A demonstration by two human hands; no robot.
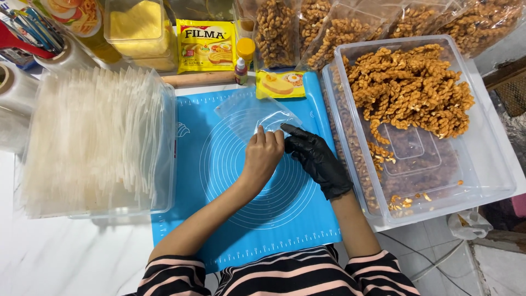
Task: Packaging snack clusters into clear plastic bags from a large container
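A clear empty plastic bag [249,112] lies on the blue silicone mat [219,164]. My bare left hand [262,156] pinches its near edge. My right hand [313,156], in a black glove, grips the same edge right beside it, fingers touching the bag's opening. Both hands sit at the middle of the mat, over its printed circles.
A clear bin [482,164] at the right holds twisted brown fried snacks [411,87]. A clear tub of stacked plastic bags [93,142] stands at the left. Sealed snack bags [329,27], yellow packets [205,46], a small bottle [241,70] and tape rolls [11,82] line the back.
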